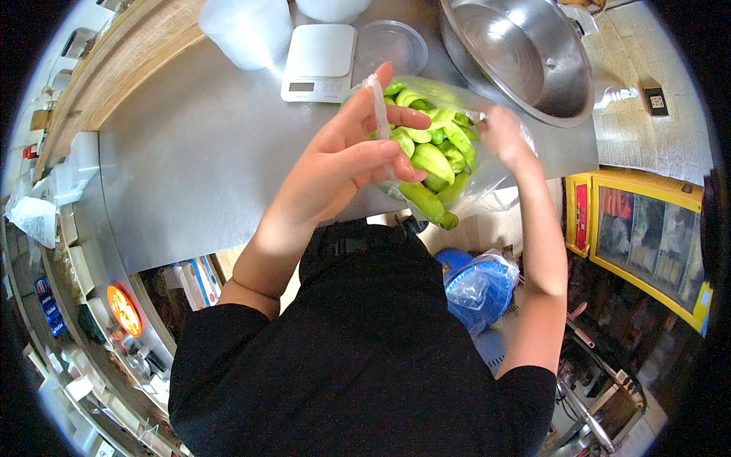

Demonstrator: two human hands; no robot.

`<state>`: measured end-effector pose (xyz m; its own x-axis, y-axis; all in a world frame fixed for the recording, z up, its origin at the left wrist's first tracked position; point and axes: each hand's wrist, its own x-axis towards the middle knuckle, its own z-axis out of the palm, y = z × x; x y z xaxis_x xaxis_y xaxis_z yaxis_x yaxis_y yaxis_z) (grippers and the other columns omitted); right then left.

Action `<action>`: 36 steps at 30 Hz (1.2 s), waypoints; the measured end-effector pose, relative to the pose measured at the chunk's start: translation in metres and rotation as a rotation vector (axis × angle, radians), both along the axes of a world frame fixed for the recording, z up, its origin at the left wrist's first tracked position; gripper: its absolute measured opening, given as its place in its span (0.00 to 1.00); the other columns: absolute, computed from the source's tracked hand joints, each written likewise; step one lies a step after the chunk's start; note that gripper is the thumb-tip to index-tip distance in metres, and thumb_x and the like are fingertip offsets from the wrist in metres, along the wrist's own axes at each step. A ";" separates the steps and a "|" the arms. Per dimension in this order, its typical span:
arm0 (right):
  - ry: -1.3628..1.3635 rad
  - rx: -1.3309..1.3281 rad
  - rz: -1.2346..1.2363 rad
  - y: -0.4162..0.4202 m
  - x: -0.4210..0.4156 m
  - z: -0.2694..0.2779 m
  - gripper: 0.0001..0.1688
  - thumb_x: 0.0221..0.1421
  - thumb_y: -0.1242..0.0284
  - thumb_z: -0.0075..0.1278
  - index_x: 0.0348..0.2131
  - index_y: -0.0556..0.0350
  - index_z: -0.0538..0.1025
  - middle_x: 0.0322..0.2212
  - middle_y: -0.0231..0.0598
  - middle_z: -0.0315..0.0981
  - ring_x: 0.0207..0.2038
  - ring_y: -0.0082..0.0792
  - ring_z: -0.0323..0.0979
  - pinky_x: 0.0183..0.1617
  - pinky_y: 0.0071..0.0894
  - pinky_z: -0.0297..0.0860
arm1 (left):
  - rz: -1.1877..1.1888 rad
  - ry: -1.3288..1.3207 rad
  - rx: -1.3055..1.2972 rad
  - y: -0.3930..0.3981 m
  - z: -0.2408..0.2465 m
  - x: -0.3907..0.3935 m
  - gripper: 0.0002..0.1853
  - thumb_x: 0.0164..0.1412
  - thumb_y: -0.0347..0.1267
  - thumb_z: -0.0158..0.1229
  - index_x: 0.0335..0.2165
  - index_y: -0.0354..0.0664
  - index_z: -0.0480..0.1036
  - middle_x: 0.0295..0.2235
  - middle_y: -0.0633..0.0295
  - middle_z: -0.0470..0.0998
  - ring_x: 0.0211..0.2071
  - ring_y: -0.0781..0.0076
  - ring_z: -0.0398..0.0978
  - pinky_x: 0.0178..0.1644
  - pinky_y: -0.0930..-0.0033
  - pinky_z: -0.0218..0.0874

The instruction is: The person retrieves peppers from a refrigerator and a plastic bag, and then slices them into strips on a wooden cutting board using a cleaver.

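Observation:
A clear plastic bag [485, 183] full of light green peppers [434, 163] hangs at the front edge of the steel table. My left hand [365, 137] has the twisted bag handle [378, 114] looped across its fingers, with the index finger pointing up and the thumb bent over the bag's mouth. On the opposite side, my right hand [503, 134] is curled at the bag's rim, and thin film lies around it. Its fingertips are blurred. Between the two hands the bag's mouth is spread, so the peppers show.
Behind the bag stand a white digital kitchen scale [320, 63], a round clear plastic lid [394, 45] and a large steel bowl [514, 57]. The steel table [183, 154] extends left. Below are a blue lined bin [480, 291] and, at right, a yellow-framed cabinet [645, 240].

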<state>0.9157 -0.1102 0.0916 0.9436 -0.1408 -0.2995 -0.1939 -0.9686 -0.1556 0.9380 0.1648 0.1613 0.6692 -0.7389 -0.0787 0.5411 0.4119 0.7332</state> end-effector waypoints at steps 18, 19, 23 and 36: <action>-0.978 0.188 -0.455 0.047 -0.100 0.094 0.12 0.50 0.80 0.48 0.37 0.57 0.76 0.26 0.34 0.75 0.26 0.17 0.68 0.30 0.16 0.64 | 0.087 0.095 -0.003 -0.008 0.013 -0.005 0.37 0.49 0.24 0.45 0.58 0.39 0.43 0.44 0.49 0.63 0.18 0.81 0.60 0.29 0.71 0.68; -1.046 0.205 -0.526 0.048 -0.108 0.092 0.12 0.50 0.80 0.49 0.37 0.57 0.76 0.24 0.31 0.74 0.22 0.15 0.65 0.26 0.14 0.63 | 0.084 0.099 -0.003 -0.008 0.013 -0.005 0.37 0.49 0.24 0.44 0.58 0.39 0.43 0.43 0.50 0.64 0.18 0.82 0.59 0.29 0.71 0.68; -1.316 0.132 -0.590 0.051 -0.131 0.103 0.12 0.51 0.82 0.46 0.38 0.65 0.74 0.21 0.32 0.72 0.17 0.13 0.54 0.19 0.10 0.53 | 0.048 0.141 0.031 -0.013 0.016 -0.001 0.36 0.50 0.23 0.43 0.57 0.38 0.43 0.36 0.57 0.65 0.16 0.85 0.55 0.21 0.79 0.60; -0.536 1.019 -0.663 0.092 -0.100 -0.044 0.21 0.55 0.71 0.44 0.49 0.55 0.66 0.18 0.29 0.67 0.16 0.17 0.61 0.19 0.16 0.60 | 0.084 0.308 -0.195 -0.018 0.013 0.006 0.28 0.54 0.22 0.39 0.55 0.36 0.48 0.31 0.63 0.63 0.13 0.90 0.49 0.13 0.89 0.44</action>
<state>0.8159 -0.0185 0.0472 0.8178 -0.5528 -0.1599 -0.2682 -0.1203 -0.9558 0.9445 0.1467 0.1742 0.6948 -0.7037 -0.1485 0.6825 0.5801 0.4447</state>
